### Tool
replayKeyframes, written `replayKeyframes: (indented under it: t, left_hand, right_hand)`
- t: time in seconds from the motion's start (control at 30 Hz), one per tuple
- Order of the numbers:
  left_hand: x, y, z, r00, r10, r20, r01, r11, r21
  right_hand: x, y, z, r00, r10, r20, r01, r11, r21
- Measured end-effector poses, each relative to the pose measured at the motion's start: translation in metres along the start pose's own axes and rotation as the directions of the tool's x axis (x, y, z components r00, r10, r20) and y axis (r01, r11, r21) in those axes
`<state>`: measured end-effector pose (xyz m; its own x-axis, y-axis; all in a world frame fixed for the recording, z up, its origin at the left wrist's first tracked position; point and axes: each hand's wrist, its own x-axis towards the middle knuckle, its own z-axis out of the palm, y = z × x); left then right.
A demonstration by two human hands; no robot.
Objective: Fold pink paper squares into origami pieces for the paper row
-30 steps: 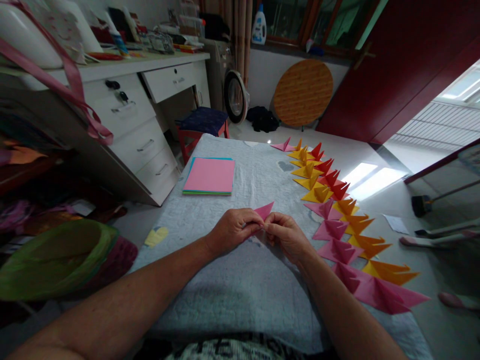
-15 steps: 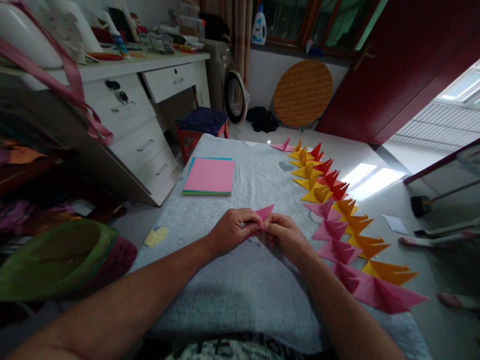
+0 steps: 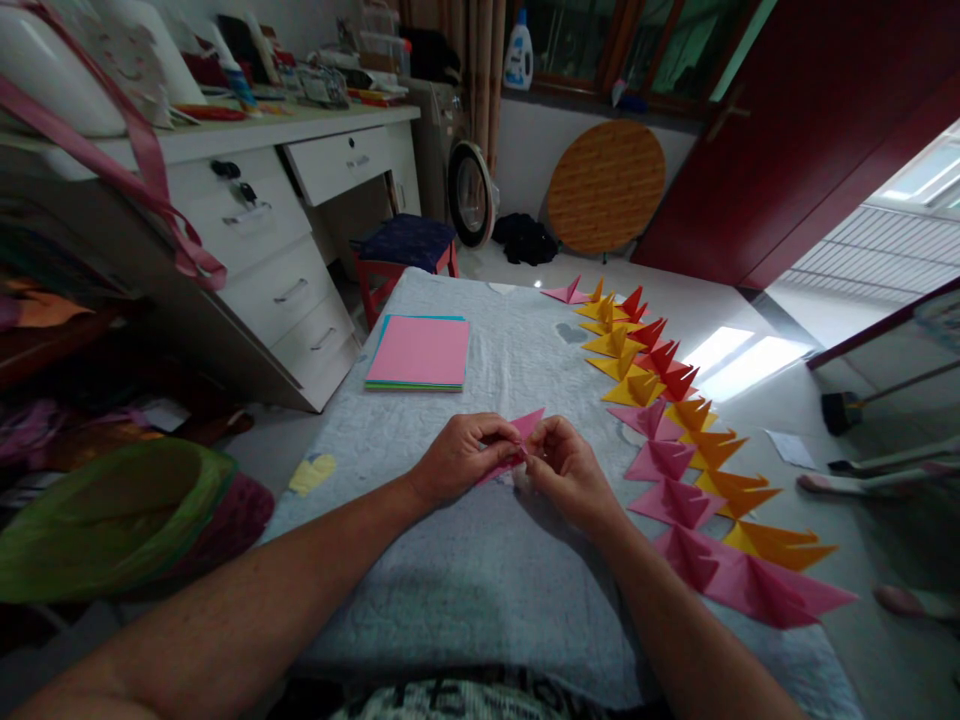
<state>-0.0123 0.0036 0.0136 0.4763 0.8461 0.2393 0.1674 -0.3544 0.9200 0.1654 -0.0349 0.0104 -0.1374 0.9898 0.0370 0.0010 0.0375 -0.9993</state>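
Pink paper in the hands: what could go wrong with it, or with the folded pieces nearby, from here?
1. The pink paper is pinched between the fingertips of the left hand and right hand, so a hard tug might tear or miscrease it.
2. The right forearm lies close beside the pink folded pieces; an outward swing could knock them askew.
3. The orange folded pieces sit near the cloth's right side, so a bump might send some to the floor.

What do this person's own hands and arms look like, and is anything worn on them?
The left hand and right hand are human, ungloved. The left forearm and right forearm are bare, with no sleeve, watch, bracelet or cable showing. Rings are hard to make out. Below, a black-and-pale garment bears large lettering.
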Motion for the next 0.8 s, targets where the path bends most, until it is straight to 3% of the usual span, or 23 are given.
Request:
replayKeyframes:
  t: [0.17,0.37,0.8]
  left_hand:
    - [0.0004,-0.0039,0.0006,0.999,-0.038,-0.021,0.037,0.996,-0.076]
    - [0.0003,-0.0008,0.0021,0.999,-0.034,-0.034,0.032,0.997,-0.063]
    - [-0.0006,0.0005,0.0031,0.999,-0.042,-0.029,0.040,0.998,-0.045]
  right_hand:
    - [0.0007,0.0085,-0.0002,0.993,-0.101,-0.054,0.088,0.973,-0.213]
    - [0.0005,0.0112,-0.0006,0.991,-0.109,-0.072,0.091,0.970,-0.227]
    - [0.0000,0.0058,0.0025,0.964,-0.251,-0.083,0.218,0.933,-0.285]
